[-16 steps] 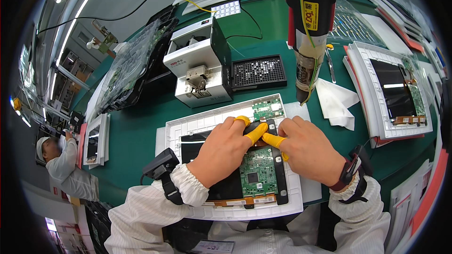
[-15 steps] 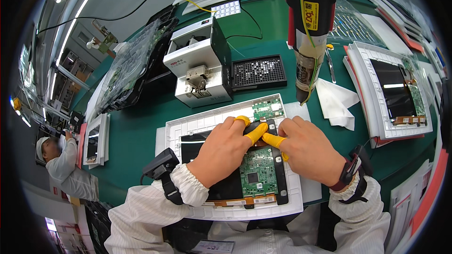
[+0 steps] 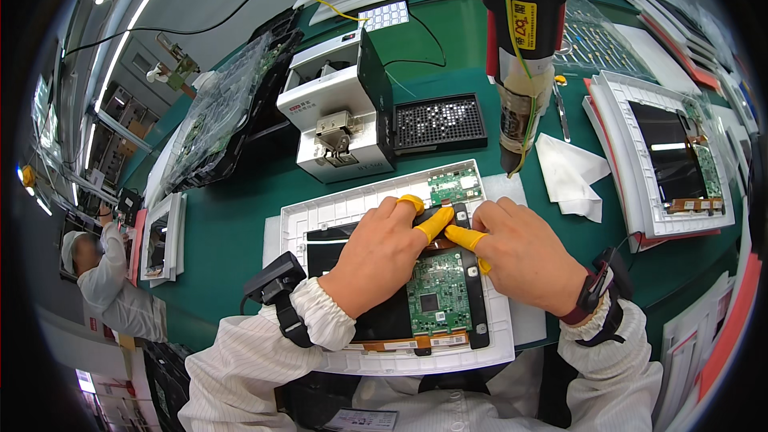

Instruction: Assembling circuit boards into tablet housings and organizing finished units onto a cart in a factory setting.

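A white plastic frame [image 3: 500, 328] lies before me with a black panel set in it. On the panel sit a green circuit board [image 3: 440, 296] and an orange-brown flex strip [image 3: 412, 344]; a smaller green board [image 3: 456, 184] is at the frame's far edge. My left hand [image 3: 372, 252] and my right hand [image 3: 524, 260] meet over the panel's upper part, yellow cots on some fingers. Fingertips of both press together beside a short brown flat cable [image 3: 438, 246] above the larger board. The fingers are bent in, and they hide whatever is pinched between them.
An electric screwdriver [image 3: 524, 72] hangs just beyond my right hand. Past the frame stand a white screw feeder [image 3: 336, 104] and a black perforated tray [image 3: 440, 144]. A white cloth [image 3: 572, 176], tweezers [image 3: 562, 112] and stacked panels [image 3: 660, 220] lie right. A co-worker [image 3: 112, 272] sits far left.
Both hands stay at nearly the same spot, with only a tiny shift of the fingertips. The hanging screwdriver has swung slightly left, and the co-worker's hand has risen.
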`<state>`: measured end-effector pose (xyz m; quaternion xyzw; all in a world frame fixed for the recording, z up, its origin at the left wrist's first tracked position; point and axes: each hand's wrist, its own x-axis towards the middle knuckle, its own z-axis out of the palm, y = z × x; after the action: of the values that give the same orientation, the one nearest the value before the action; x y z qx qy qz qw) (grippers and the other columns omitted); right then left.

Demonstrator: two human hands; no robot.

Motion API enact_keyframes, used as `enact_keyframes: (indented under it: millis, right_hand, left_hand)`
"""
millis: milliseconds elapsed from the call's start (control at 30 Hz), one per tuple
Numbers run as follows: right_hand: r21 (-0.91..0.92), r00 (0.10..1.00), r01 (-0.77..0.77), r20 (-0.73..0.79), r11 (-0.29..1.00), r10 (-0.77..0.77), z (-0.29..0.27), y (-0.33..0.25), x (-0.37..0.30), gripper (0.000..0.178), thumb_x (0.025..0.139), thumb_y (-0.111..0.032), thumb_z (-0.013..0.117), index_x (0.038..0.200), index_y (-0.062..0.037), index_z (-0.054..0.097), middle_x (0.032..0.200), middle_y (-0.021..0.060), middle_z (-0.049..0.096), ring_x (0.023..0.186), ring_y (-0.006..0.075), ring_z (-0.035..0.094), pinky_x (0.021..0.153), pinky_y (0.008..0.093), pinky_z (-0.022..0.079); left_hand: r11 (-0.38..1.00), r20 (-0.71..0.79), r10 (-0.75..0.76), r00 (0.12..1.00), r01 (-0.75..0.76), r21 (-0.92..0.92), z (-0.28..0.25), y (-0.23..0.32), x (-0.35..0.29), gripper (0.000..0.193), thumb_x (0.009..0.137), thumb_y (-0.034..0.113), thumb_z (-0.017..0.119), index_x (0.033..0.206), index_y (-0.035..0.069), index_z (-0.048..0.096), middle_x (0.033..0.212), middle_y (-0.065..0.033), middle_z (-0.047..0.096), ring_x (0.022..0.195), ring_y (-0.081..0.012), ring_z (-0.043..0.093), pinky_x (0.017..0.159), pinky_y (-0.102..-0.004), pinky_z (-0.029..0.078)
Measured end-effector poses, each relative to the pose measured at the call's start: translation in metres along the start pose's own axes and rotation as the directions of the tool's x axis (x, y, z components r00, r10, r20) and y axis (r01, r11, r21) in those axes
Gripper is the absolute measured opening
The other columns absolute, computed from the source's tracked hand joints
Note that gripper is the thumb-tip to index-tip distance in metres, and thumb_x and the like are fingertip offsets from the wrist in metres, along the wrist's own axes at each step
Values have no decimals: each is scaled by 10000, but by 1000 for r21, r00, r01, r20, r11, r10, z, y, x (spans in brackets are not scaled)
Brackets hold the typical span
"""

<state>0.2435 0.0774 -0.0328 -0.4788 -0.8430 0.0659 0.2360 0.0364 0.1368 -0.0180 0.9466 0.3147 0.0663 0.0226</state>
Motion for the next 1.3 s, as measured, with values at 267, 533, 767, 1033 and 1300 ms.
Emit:
enact_keyframes:
  millis: [267, 533, 767, 1033, 1300]
  right_hand:
    - [0, 1000, -6, 18, 1000, 6, -1, 0, 0, 152, 757, -71, 619, 888, -34, 686, 871, 82, 512, 855, 236, 513, 711, 345, 439]
    - [0, 1000, 0, 9, 1000, 0, -1, 0, 0, 194, 763, -72, 615, 945, -63, 682, 866, 80, 507, 854, 236, 513, 714, 345, 438]
    - [10, 1000, -2, 21, 1000, 2, -1, -1, 1, 167, 760, -74, 618, 914, -49, 679, 862, 82, 506, 852, 237, 513, 717, 343, 440]
    - [-3, 1000, 26, 12, 1000, -26, 0, 1, 2, 152, 737, -56, 615, 872, -32, 682, 874, 83, 515, 855, 235, 515, 717, 337, 446]
    - [-29, 1000, 17, -12, 999, -18, 2, 1, 1, 172, 727, -39, 612, 883, -31, 683, 882, 77, 518, 862, 234, 516, 719, 332, 449]
  left_hand:
    - [1000, 46, -23, 999, 23, -7, 2, -2, 2, 482, 720, -17, 632, 1198, 42, 616, 1040, -168, 561, 967, -312, 504, 892, -372, 424]
    - [997, 15, -29, 999, 30, -71, 0, 0, 4, 414, 704, -29, 644, 1118, -2, 646, 1077, -183, 560, 1021, -321, 505, 929, -379, 417]
    - [997, 43, -48, 998, 50, -64, 0, -1, 4, 458, 696, -41, 642, 1151, 8, 633, 1073, -181, 558, 1024, -322, 505, 936, -376, 416]
    - [995, 39, -44, 998, 47, -92, 0, 0, 4, 530, 700, -60, 620, 1222, 29, 600, 1075, -178, 547, 1026, -317, 495, 938, -368, 413]
    - [998, -2, -9, 1000, 9, -58, 1, 2, 4, 397, 698, -29, 636, 1095, -36, 638, 1018, -173, 544, 975, -311, 502, 894, -370, 427]
